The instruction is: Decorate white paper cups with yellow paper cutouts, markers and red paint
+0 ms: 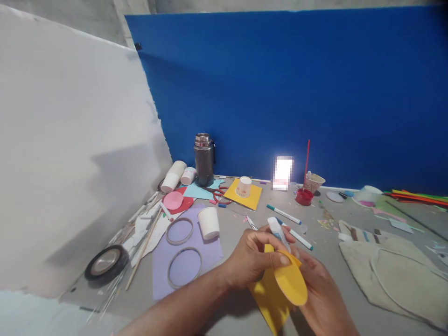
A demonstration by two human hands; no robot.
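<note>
i am watching both hands working together near the front edge of the tabletop [245, 224], slightly right of its middle. the left hand [250, 259] is pinching the upper edge of a yellow paper piece [280, 284], thumb and fingertips pressed together on it, and it seems to be steadying a white glue tube [278, 231] too, though the fingers are hiding that grip. the right hand [324, 294] is cupping the paper from below and from the right, fingers curled under it; i cannot tell how firmly.

the tube is rising from between the two hands, its long axis tilting up and away toward the back edge, nozzle end down at the paper. the left hand is the nearer one to the tube. the rounded flap of the paper is curling toward me, overlapping the flat sheet beneath.

just beyond the hands two marker pens [283, 214] are lying, and a white paper cup [209, 222] is standing on a lilac sheet [185, 261] to the left.
</note>
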